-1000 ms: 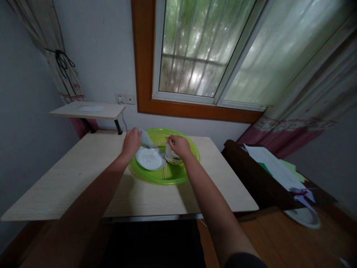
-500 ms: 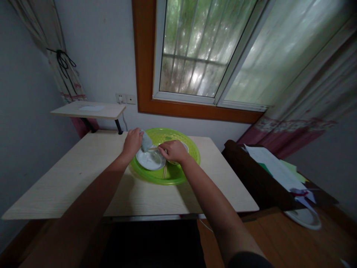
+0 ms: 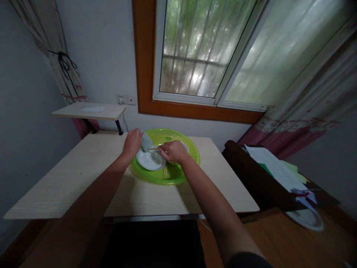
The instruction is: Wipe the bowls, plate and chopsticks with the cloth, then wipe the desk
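Note:
My left hand (image 3: 133, 142) is closed on a grey cloth (image 3: 146, 141), which hangs over the back of a white plate (image 3: 151, 160). Between the fingers of my right hand (image 3: 173, 151) are light wooden chopsticks (image 3: 154, 149), their far ends reaching to the cloth. How many I hold I cannot tell. Another pair of chopsticks (image 3: 165, 171) lies in the green basin (image 3: 167, 181), just right of the plate. Behind my right hand shows the rim of a white bowl (image 3: 185, 146), mostly hidden.
The basin stands on a pale wooden table (image 3: 97, 178). A small raised shelf (image 3: 90, 110) on black legs is at the back left. To the right, a dark brown piece of furniture (image 3: 256, 178) carries papers (image 3: 267, 165). A window (image 3: 200, 56) is behind.
Almost nothing differs. Both hands keep their places with the cloth and chopsticks; the whole view has shifted very slightly.

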### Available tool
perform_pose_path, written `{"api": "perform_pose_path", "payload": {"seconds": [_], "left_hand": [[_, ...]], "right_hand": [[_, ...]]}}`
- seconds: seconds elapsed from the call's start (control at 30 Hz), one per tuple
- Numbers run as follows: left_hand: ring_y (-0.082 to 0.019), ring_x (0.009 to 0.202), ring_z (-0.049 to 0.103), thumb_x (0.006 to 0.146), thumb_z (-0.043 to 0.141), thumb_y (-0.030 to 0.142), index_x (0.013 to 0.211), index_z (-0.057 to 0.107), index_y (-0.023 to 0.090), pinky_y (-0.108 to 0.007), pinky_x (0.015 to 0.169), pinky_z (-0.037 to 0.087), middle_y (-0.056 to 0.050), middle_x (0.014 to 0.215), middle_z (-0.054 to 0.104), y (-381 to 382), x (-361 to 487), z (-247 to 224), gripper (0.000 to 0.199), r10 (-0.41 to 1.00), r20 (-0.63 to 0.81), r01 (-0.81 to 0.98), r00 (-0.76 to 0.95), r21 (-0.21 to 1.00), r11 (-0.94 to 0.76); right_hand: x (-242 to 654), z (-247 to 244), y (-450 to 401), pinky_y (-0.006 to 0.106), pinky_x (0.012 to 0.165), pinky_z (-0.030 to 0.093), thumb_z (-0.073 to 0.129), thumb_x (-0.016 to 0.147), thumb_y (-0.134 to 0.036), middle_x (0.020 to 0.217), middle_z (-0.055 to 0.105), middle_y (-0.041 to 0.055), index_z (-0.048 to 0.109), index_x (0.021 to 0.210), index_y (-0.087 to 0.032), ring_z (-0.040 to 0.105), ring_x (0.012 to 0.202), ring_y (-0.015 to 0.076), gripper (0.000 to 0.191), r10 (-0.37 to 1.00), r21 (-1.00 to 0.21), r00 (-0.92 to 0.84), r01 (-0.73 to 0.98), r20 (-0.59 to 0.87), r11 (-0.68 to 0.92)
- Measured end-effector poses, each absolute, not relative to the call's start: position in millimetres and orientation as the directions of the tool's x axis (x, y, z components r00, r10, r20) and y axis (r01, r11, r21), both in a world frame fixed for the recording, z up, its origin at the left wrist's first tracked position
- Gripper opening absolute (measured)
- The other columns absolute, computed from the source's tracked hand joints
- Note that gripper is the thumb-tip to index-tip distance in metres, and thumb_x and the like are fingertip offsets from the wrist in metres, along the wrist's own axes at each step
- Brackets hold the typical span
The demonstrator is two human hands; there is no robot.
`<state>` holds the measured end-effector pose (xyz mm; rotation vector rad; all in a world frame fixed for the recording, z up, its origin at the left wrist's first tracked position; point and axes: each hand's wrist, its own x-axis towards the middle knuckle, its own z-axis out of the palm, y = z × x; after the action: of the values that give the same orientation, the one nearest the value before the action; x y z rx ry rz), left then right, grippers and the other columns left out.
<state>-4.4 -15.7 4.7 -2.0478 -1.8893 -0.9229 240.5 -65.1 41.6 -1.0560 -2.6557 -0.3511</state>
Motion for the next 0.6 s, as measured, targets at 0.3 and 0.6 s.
{"api": "perform_pose_path", "payload": {"seconds": [0.3, 0.6], "left_hand": [[-0.030, 0.107, 0.059, 0.104, 0.038, 0.032, 0.106, 0.063, 0.017, -0.039, 0.094, 0.044, -0.014, 0.105, 0.068, -17.0, -4.7, 5.2, 0.029, 0.822, 0.570, 0.955, -0.012, 0.250, -0.159], [-0.030, 0.108, 0.059, 0.104, 0.038, 0.033, 0.106, 0.063, 0.017, -0.039, 0.096, 0.044, -0.014, 0.107, 0.069, -15.7, -5.0, 3.6, 0.029, 0.822, 0.570, 0.954, -0.011, 0.253, -0.163]], "right_hand": [[240.1, 45.5, -66.0, 0.029, 0.066, 0.034, 0.036, 0.105, -0.039, 0.094, 0.076, 0.0096, 0.074, 0.095, -0.018, 0.067, 0.079, 0.0191, 0.045, 0.726, 0.145, -0.599, 0.796, 0.338, 0.588], [240.5, 39.7, -65.5, 0.028, 0.064, 0.032, 0.036, 0.105, -0.046, 0.090, 0.076, 0.0092, 0.076, 0.103, -0.019, 0.065, 0.077, 0.0179, 0.048, 0.653, 0.100, -0.642, 0.740, 0.402, 0.665]]}}
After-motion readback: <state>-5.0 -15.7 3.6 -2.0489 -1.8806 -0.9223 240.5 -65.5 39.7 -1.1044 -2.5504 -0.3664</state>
